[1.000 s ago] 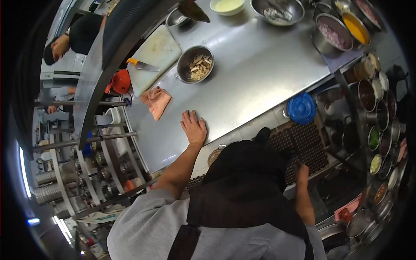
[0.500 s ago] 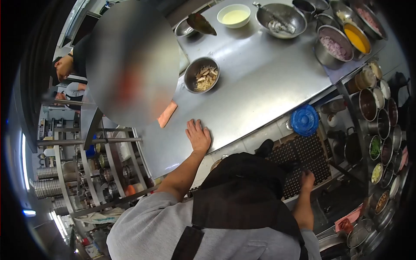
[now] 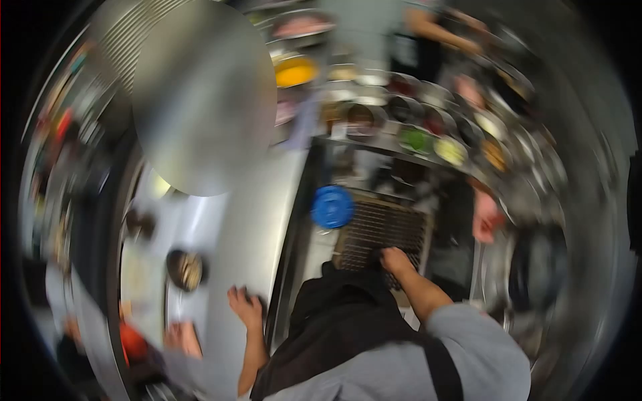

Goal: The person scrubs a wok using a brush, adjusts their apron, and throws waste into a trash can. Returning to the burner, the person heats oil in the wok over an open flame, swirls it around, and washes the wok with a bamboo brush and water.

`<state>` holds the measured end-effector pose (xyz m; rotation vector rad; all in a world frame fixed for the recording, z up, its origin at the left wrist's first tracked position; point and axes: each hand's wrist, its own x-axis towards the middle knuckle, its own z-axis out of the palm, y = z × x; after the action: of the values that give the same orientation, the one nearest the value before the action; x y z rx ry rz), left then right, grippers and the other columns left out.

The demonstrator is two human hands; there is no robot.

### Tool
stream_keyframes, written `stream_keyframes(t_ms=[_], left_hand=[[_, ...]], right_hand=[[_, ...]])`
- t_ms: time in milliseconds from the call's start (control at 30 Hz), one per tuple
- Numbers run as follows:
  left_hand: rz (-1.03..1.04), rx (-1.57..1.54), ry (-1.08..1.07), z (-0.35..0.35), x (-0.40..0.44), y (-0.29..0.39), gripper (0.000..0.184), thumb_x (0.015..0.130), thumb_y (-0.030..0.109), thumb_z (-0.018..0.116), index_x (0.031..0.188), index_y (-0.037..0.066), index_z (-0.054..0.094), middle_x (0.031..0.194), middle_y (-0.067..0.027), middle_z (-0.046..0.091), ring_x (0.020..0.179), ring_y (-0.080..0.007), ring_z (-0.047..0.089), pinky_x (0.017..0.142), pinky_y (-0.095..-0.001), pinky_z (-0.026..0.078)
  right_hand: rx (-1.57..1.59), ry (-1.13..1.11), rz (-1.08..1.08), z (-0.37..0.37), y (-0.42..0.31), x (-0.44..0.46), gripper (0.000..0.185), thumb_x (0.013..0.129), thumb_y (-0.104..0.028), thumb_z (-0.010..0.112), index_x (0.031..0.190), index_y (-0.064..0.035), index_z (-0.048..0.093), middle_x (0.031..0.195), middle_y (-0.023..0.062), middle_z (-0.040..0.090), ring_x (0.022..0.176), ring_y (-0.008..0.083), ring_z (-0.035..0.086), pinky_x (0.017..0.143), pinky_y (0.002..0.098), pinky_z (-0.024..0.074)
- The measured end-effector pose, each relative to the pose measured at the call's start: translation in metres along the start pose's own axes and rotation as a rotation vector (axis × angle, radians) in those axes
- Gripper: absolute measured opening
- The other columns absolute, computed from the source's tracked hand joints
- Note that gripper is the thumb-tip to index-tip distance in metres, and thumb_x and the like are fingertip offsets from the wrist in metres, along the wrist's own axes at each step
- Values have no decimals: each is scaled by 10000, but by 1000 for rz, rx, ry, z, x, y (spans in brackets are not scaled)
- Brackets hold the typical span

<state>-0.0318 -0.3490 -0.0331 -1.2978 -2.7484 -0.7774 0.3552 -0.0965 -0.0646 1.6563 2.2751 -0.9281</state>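
Note:
My left hand point(image 3: 246, 307) rests on the edge of the steel table point(image 3: 249, 230), fingers apart and holding nothing. Up and to its left is a metal bowl point(image 3: 175, 267) with pale sliced food, and a pink cloth point(image 3: 190, 339) lies to its left. My right hand point(image 3: 396, 259) hangs over the dark floor mat point(image 3: 384, 227) with its fingers curled; whether anything is inside them is hidden. A blue lid point(image 3: 332, 207) is up and to the left of my right hand. Motion blurs much of the view.
Containers with orange point(image 3: 295, 71), green point(image 3: 416, 140) and pale yellow food point(image 3: 451, 152) stand beyond the mat. Another person's arm point(image 3: 445, 33) shows at the top. A round blurred patch point(image 3: 204, 100) covers the upper left. A white board point(image 3: 136, 274) lies at the left.
The view has swung to the right, so the table now runs along the left and the containers sit at top centre. My left hand stays on the table edge; my right arm reaches further forward.

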Motion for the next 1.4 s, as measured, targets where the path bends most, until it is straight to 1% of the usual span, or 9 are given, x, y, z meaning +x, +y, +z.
stream_keyframes(t_ms=[300,367,400,467,600,933,1033,1200,1400], left_hand=[[522,-199,-821,140,106,167,271,743,99,597,1001,20,611,967,-149,647,944,-303,614,921,-417,430],[503,105,-1190,220,139,138,320,752,182,601,1022,11,624,1009,-178,650,977,-314,618,861,-398,479],[1024,734,-1362,224,148,163,304,763,229,591,962,8,651,1023,-170,651,990,-323,612,876,-390,474],[938,798,-962,299,157,112,289,778,276,578,878,20,666,980,-153,661,908,-301,643,785,-403,508],[609,391,-1328,282,129,215,316,795,327,547,850,37,659,925,-135,662,796,-265,660,661,-408,522],[1694,364,-1206,371,-40,430,308,837,335,498,897,75,651,924,-178,652,870,-353,626,786,-451,494],[1148,-298,-1118,302,-78,559,247,747,111,611,980,32,638,881,-171,659,803,-341,640,752,-404,505],[1226,-482,-884,324,-92,691,423,741,240,650,1055,-37,584,1053,-235,598,931,-373,595,820,-409,476],[1272,-76,-1291,356,-109,743,514,677,336,709,978,-46,541,954,-270,609,920,-435,579,789,-459,482]], right_hand=[[268,761,446,-9,116,-142,188,770,-139,545,891,-82,677,936,146,652,902,321,616,809,414,491],[346,1106,597,-5,142,-189,157,757,-95,581,871,-46,676,884,170,650,837,338,620,770,407,500],[342,1209,718,4,161,-211,164,755,-62,570,880,-48,674,874,166,653,840,334,620,784,405,496],[94,1228,905,37,207,-264,214,712,-22,567,902,-32,666,913,191,630,864,347,594,780,396,483],[151,1098,1390,52,206,-352,365,710,-117,666,1049,-15,577,984,164,558,912,352,544,826,434,443],[392,731,1600,92,235,-351,725,684,-306,719,1265,26,438,1032,216,569,965,365,571,830,430,483],[479,659,1638,83,239,-363,680,713,-282,679,1263,36,437,976,190,603,863,325,613,738,419,519],[1963,1857,986,21,187,-381,551,720,-162,544,1220,51,456,923,141,584,655,229,605,523,332,517],[1003,1698,1218,-97,224,-375,603,781,-221,691,1279,35,466,1108,164,603,964,202,585,825,315,463]])
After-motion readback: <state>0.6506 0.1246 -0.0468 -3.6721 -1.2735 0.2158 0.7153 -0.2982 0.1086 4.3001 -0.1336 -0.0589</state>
